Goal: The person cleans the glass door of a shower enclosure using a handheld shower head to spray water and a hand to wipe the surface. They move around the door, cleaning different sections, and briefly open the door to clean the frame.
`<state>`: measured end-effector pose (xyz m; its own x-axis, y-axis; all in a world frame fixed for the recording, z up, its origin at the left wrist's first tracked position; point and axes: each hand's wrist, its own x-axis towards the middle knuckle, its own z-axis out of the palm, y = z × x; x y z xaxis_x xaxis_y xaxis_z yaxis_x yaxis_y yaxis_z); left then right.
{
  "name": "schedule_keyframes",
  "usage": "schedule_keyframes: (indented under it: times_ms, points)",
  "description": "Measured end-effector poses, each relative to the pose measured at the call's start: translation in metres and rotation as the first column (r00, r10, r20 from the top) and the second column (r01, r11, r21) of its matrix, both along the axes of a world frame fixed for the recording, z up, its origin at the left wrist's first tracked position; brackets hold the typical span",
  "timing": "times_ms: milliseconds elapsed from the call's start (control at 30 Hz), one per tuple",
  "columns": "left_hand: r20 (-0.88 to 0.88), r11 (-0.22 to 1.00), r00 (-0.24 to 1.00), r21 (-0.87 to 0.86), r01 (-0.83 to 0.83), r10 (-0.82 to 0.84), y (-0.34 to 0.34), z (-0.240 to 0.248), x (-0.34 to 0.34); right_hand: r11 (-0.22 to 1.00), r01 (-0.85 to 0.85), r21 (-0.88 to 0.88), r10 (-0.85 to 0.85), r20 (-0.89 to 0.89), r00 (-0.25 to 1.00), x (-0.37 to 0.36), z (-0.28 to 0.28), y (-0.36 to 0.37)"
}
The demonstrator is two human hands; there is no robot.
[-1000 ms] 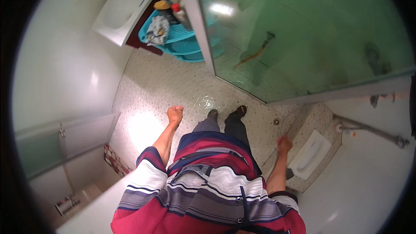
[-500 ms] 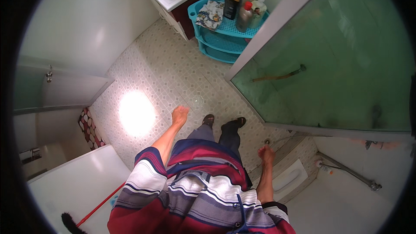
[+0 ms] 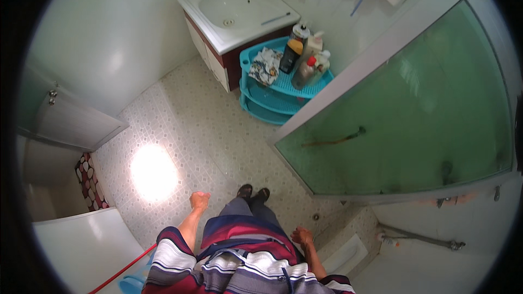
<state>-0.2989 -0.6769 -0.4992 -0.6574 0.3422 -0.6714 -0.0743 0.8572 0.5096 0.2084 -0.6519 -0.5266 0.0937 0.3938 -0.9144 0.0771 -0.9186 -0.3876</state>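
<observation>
My left hand point(image 3: 200, 201) hangs over the tiled floor at my left side, fingers loosely bent, with nothing seen in it. On the other side my right hand point(image 3: 303, 236) hangs low beside my hip. Its fingers are slightly curled and a little apart, and it appears to hold nothing. Neither hand touches anything. Between them are my dark shoes point(image 3: 253, 191), close together on the floor point(image 3: 212, 147). Nearest to my right hand are a round floor drain point(image 3: 316, 217) and a low tiled ledge with a white basin-like fixture point(image 3: 347, 257).
A white sink point(image 3: 223, 11) stands ahead, beside a turquoise tiered rack point(image 3: 283, 81) with several bottles and a patterned cloth. A green glass shower panel point(image 3: 403, 114) rises at right. At left are an open door point(image 3: 76, 117), a patterned mat point(image 3: 90, 182) and a red handle point(image 3: 122, 269).
The view has tilted up, bringing the sink's faucet and a wall-mounted holder into sight. My feet have come closer together. Both hands have shifted lower and leftward in the picture.
</observation>
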Motion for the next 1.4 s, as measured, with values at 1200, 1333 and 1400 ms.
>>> schedule_keyframes:
  times_ms: [1200,1333,1400]
  points:
    - [0.470,0.838,0.879,0.444,-0.317,0.083,0.520,0.094,-0.031,0.956,0.289,0.050,-0.293,0.109,0.950,-0.156,0.101,0.145]
    - [0.516,0.797,0.844,0.443,-0.412,0.150,0.545,0.068,-0.042,0.953,0.301,0.047,-0.304,0.105,0.947,-0.179,0.108,0.157]
    - [0.424,0.817,0.899,0.475,-0.328,0.114,0.541,0.073,-0.044,0.949,0.313,0.032,-0.315,0.138,0.939,-0.188,0.111,0.161]
